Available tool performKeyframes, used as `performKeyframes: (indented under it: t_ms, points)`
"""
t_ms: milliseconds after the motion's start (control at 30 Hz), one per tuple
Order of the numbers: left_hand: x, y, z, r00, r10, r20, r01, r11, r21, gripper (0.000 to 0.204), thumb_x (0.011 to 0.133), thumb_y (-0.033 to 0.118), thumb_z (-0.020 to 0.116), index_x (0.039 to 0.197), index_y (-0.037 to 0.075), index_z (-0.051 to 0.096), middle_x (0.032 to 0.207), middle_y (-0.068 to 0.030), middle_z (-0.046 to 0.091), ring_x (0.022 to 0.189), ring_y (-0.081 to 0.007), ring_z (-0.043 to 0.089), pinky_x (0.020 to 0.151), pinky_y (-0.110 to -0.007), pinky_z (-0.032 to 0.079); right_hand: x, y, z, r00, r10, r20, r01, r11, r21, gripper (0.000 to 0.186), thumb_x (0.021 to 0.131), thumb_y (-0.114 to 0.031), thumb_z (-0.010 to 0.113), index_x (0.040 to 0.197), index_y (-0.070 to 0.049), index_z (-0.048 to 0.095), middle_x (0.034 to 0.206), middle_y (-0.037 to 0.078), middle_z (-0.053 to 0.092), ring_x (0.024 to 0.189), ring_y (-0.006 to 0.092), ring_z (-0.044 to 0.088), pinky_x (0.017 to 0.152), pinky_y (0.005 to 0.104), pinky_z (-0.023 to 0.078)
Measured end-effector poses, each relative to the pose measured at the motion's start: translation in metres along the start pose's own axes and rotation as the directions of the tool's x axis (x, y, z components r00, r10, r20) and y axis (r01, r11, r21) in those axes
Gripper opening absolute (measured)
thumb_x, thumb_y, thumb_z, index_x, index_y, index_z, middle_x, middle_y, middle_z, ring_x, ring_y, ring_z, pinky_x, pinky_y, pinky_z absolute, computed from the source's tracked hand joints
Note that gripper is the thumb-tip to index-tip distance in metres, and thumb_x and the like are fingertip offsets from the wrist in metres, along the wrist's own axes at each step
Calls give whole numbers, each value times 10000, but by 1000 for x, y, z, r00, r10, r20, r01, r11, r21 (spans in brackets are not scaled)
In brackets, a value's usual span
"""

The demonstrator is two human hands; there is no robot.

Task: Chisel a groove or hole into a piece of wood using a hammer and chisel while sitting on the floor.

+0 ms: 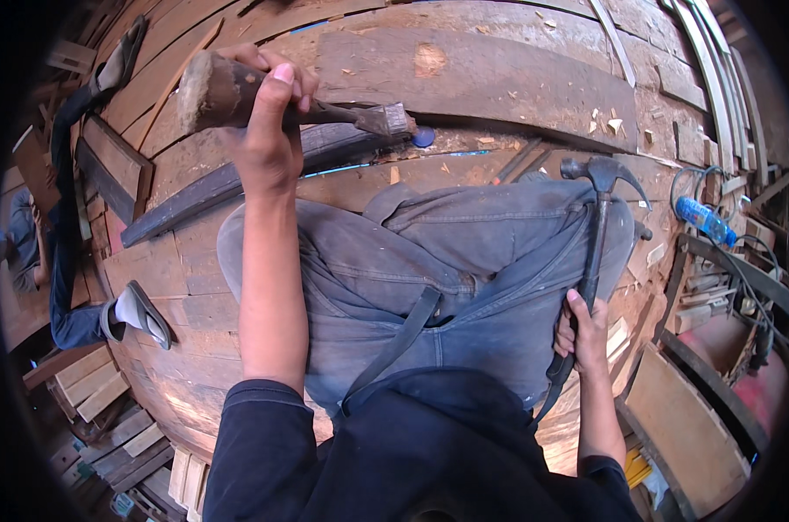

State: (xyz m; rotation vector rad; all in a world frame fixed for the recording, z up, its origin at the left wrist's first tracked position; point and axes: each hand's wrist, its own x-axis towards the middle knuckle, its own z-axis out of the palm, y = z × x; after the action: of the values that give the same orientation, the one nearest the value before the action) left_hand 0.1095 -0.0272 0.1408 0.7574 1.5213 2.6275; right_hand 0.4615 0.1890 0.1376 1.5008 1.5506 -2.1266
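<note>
My left hand [268,139] is closed around a chisel [216,94] with a thick, round wooden handle. Its butt end is pale and frayed, and its metal blade points right, over the end of a dark wooden beam [229,183]. Whether the blade touches the wood I cannot tell. A round blue object [423,137] shows just beyond the blade's tip. On my right, my right hand [583,331] grips a claw hammer [596,230] low on its dark handle. The hammer's head is up by my right knee, its claw turned to the right.
Around my crossed legs, a plank floor [185,322] is scattered with wood chips. A wide board [499,83] lies ahead. At the right are a blue-labelled plastic bottle [706,220], cables and scrap wood. Another person's sandalled foot [140,315] is at the left, near stacked wood blocks [90,383].
</note>
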Motion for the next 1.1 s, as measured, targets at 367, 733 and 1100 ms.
performKeyframes:
  t_ms: [367, 733, 1100]
  points:
    - [17, -4, 31, 998, -53, 26, 48, 983, 178, 205, 833, -11, 600, 966, 44, 454, 756, -55, 503, 612, -137, 474, 544, -280, 393, -3, -5, 2, 1000, -20, 21, 19, 999, 37, 385, 976, -349, 536, 753, -41, 473, 455, -7, 340, 317, 78, 311, 299, 239, 280]
    - [20, -4, 33, 1000, 7, -23, 1, 948, 318, 119, 759, 66, 691, 711, 14, 595, 601, 3, 596, 523, -72, 563, 525, -231, 461, -27, -25, 28, 703, -707, -76, 708, 706, -15, 370, 992, -363, 489, 1160, -42, 412, 614, 45, 437, 393, 107, 400, 385, 222, 360]
    - [76, -41, 18, 995, -90, -51, 102, 949, 297, 152, 777, 44, 687, 808, 23, 540, 621, -13, 552, 504, -90, 534, 455, -244, 426, -23, -51, 86, 849, -509, 144, 512, 859, 12, 411, 1002, -456, 413, 996, -46, 418, 546, 20, 356, 345, 102, 333, 312, 248, 308]
